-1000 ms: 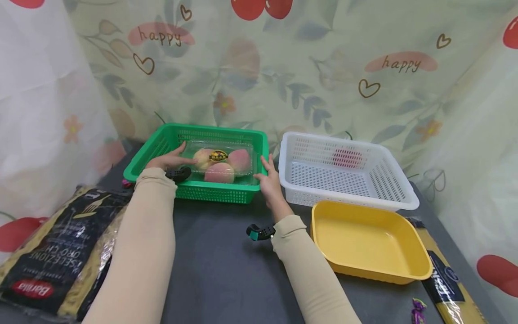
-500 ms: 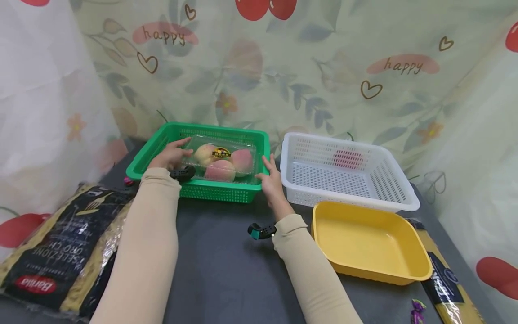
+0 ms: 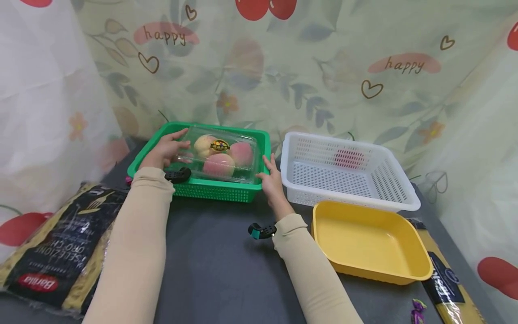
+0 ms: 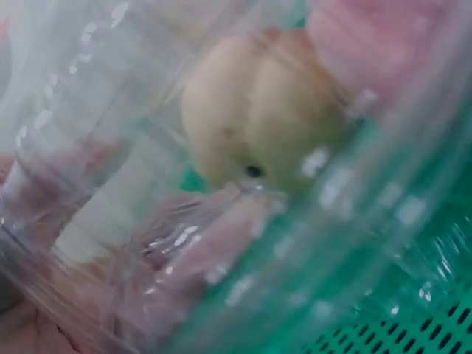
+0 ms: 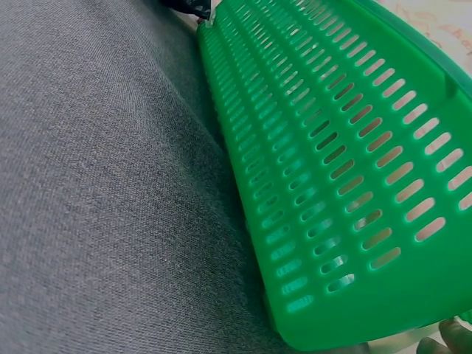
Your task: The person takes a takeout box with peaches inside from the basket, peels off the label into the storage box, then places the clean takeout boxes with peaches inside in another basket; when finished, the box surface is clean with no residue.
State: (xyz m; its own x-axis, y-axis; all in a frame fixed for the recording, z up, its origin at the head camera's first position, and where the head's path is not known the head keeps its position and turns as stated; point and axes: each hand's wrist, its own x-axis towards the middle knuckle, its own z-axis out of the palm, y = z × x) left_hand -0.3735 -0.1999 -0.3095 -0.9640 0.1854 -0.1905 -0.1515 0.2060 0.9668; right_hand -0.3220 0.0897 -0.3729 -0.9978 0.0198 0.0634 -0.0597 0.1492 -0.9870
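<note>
A clear plastic box of peaches (image 3: pixel 220 155) sits in the green basket (image 3: pixel 210 192) at the back left of the grey table (image 3: pixel 226 270). My left hand (image 3: pixel 174 146) grips the box's left end, thumb on the lid, and that end is raised. In the left wrist view, fingers (image 4: pixel 214 236) show through the clear box (image 4: pixel 354 243) under a pale peach (image 4: pixel 258 118). My right hand (image 3: pixel 270 173) rests with straight fingers against the basket's right front corner. The right wrist view shows the basket's slotted wall (image 5: pixel 332 169) and a fingertip (image 5: pixel 450 341).
A white basket (image 3: pixel 352 203) stands right of the green one, and a yellow tray (image 3: pixel 421 272) lies in front of it. A large pasta bag (image 3: pixel 60 243) lies at the left, a long pasta packet (image 3: pixel 449 279) and a purple sweet (image 3: pixel 418 310) at the right. Printed curtains enclose the table.
The left hand has slid under the box's left end and lifted it, tilting the box up out of the basket. The right hand has stayed at the basket's corner.
</note>
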